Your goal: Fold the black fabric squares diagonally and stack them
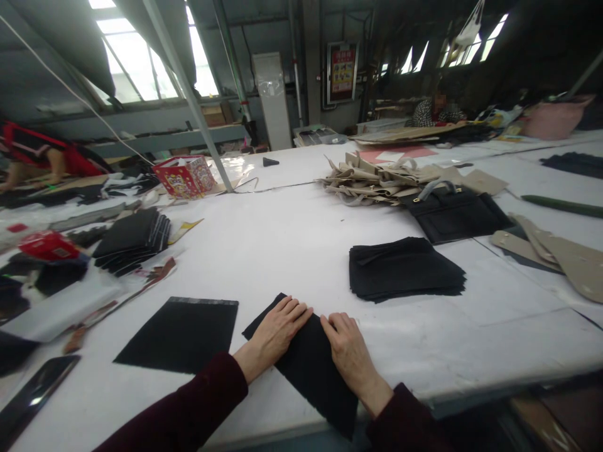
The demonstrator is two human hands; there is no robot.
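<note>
Resting flat on a black cloth piece [315,392], both hands are at the near edge of a white table [301,251]. The left hand [276,333] lies on the upper corner of the cloth, and the right hand [348,358] lies just beside it, on the right side of the cloth. The left fingers [294,311] are straight and close together, and the right fingers [336,326] are close together also. No finger is pinching anything. Dark red sleeves [188,398] cover both arms.

Just left of the black cloth piece lies a flat black sheet [176,336]. Ahead of the cloth there is a stack of black cloth [405,267], and farther ahead are a black bag [452,213] and a pile of beige strips [372,179]. Far to its left is a stack of black pieces [132,240].
</note>
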